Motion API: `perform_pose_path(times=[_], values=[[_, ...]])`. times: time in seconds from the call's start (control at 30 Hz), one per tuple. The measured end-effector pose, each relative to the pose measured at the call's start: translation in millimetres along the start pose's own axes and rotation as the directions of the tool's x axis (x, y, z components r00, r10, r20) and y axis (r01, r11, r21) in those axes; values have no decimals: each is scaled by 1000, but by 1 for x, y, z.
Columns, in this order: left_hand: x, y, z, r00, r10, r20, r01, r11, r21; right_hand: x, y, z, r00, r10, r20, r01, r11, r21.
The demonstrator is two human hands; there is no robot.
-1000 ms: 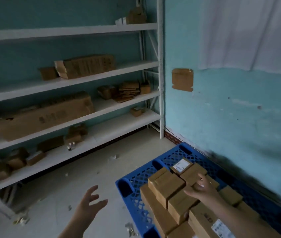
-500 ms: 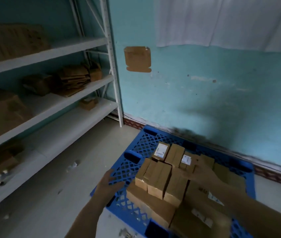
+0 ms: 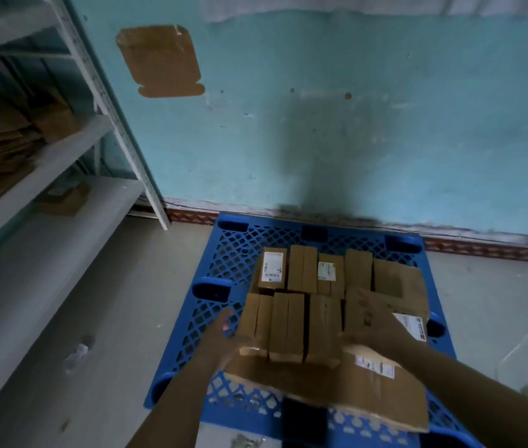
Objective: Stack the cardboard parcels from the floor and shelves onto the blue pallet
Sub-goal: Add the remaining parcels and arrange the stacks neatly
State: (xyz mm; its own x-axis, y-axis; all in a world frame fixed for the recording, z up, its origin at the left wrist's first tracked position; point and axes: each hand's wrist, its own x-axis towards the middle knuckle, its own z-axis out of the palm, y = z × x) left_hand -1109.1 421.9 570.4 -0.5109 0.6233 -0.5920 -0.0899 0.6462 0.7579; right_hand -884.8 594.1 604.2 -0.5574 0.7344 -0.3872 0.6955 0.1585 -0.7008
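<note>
A blue plastic pallet [image 3: 233,253] lies on the floor against the teal wall. Several small cardboard parcels [image 3: 288,324] stand in two rows on it, on top of larger flat parcels [image 3: 369,389]. My left hand [image 3: 224,331] presses with spread fingers against the left side of the front row. My right hand [image 3: 369,318] lies flat on the parcels at the right end of that row. Neither hand grips a parcel. More brown parcels [image 3: 1,150] rest on the white shelves at the left.
White metal shelving [image 3: 72,147] with an upright post [image 3: 120,124] stands left of the pallet. A cardboard patch [image 3: 159,59] is stuck on the wall. Scraps of litter [image 3: 78,350] lie on the grey floor.
The view has swung right and down from the shelves to the pallet. My left hand has come in from the open floor to the stack's left side; my right hand stayed on the parcels.
</note>
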Motion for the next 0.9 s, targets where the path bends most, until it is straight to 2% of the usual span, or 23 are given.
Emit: perform_pose_path(times=[0.2, 0.3, 0.43, 0.57, 0.7, 0.77, 0.9], values=[[77, -12, -40, 997, -50, 58, 47, 998, 39, 59, -10, 18, 998, 64, -29, -65, 996, -59], [129, -21, -52, 994, -50, 99, 40, 994, 100, 94, -13, 37, 991, 112, -73, -113, 994, -10], [205, -49, -45, 981, -33, 190, -4, 981, 194, 151, 12, 87, 954, 249, -165, -241, 968, 69], [258, -100, -21, 961, -111, 252, 33, 955, 296, 196, 54, 152, 944, 296, -146, -287, 955, 78], [283, -144, 16, 945, -195, 261, 69, 903, 425, 221, 102, 211, 942, 317, -107, -323, 946, -35], [293, -164, 33, 940, -181, 288, 19, 873, 488, 226, 122, 236, 953, 300, -51, -303, 930, -206], [308, -192, 62, 945, -103, 310, -68, 866, 495, 232, 151, 263, 954, 278, 110, -186, 840, -510]])
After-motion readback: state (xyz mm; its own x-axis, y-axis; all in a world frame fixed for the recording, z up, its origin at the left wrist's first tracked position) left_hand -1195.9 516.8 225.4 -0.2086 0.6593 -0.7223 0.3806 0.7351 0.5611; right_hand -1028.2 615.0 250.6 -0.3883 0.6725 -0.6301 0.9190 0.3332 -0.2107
